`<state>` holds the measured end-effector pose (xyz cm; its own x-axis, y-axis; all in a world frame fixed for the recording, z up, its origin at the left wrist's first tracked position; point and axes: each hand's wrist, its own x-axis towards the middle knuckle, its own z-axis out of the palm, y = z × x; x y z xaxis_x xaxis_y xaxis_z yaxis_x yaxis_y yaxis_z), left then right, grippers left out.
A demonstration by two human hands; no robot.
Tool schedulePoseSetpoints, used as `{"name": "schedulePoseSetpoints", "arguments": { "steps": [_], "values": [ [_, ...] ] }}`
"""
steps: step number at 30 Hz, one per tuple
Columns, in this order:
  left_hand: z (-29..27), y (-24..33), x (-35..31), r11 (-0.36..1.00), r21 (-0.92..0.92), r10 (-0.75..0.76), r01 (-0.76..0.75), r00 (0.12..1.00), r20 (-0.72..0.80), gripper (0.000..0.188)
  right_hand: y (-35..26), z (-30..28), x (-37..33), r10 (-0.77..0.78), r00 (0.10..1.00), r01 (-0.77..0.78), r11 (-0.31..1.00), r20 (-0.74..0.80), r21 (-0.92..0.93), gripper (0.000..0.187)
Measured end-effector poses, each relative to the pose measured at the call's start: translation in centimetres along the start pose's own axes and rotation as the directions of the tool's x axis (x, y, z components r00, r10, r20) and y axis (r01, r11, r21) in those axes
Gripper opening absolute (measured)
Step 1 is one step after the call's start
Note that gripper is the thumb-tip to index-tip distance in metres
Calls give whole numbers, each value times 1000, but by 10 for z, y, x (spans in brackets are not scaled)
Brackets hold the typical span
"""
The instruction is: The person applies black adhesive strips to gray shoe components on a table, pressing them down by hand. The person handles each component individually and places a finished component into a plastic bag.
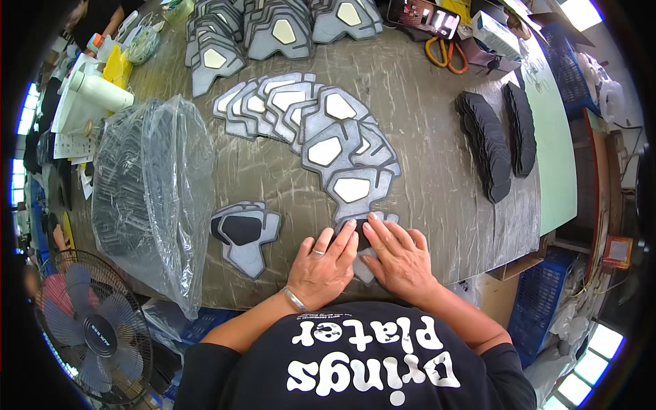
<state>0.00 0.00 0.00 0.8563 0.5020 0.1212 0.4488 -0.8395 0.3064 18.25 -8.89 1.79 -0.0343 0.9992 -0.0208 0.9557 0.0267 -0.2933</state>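
Right in front of me lies a flat grey cut-out piece (364, 272) with a dark patch (360, 231) on it, mostly covered by my fingers. My left hand (324, 265), with a ring and a bracelet, rests its outstretched fingertips on the patch's left side. From the other side, my right hand (401, 258) lays its straight fingers along the patch's right edge. Beyond them curves a row of overlapping grey pieces with pale patches (352, 188). To the left sits a small pile of grey pieces topped with a black patch (243, 230).
Two rows of stacked black patches (486, 147) lie at the right. A clear plastic bag (154, 184) of dark pieces fills the left side, near a fan (96, 331) and white bottle (102, 91). Stacked grey pieces (281, 34), scissors (446, 55) and a phone (425, 18) are at the back.
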Motion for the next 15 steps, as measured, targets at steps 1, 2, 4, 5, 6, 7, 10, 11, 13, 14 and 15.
{"name": "schedulePoseSetpoints", "arguments": {
  "steps": [1, 2, 4, 5, 6, 7, 10, 11, 13, 14, 15],
  "values": [
    [-1, 0, 0, 1000, 8, -14, 14, 1000, -12, 65, -2, 0, 0, 4, 1000, -4, 1000, -22, 1, 60],
    [-2, 0, -1, 999, 16, -27, 28, 999, -24, 63, -3, 0, -1, 9, 999, -9, 1000, -43, 2, 59],
    [-5, 2, 3, 1000, 24, -9, 10, 1000, -20, 61, 0, 1, -9, 20, 999, -20, 1000, -40, 0, 57],
    [-7, 3, 4, 999, 33, 6, -5, 1000, -16, 60, 2, 1, -12, 29, 999, -29, 1000, -35, 0, 56],
    [-8, 2, 3, 999, 32, 8, -8, 1000, -11, 60, 1, -1, -14, 33, 999, -33, 999, -34, 3, 56],
    [-9, 1, 3, 999, 33, 15, -15, 1000, -8, 59, 0, -5, -15, 9, 1000, -9, 1000, -27, -11, 55],
    [-9, 2, 2, 999, 39, 18, -18, 1000, -4, 57, 1, -11, -17, -32, 1000, 31, 999, -2, -26, 54],
    [-9, 3, 2, 999, 44, 13, -13, 1000, -4, 57, 2, -12, -17, -50, 999, 50, 998, 15, -27, 54],
    [-8, 4, 0, 997, 70, 14, -16, 1000, 18, 57, 2, -11, -16, -58, 998, 58, 998, 3, -34, 53],
    [-9, 5, -1, 995, 95, 14, -17, 999, 36, 58, 1, -11, -16, -68, 998, 68, 997, -7, -43, 52],
    [-8, 3, -1, 995, 99, 15, -18, 999, 32, 58, 1, -11, -16, -70, 997, 69, 997, -12, -46, 52]
  ]
}}
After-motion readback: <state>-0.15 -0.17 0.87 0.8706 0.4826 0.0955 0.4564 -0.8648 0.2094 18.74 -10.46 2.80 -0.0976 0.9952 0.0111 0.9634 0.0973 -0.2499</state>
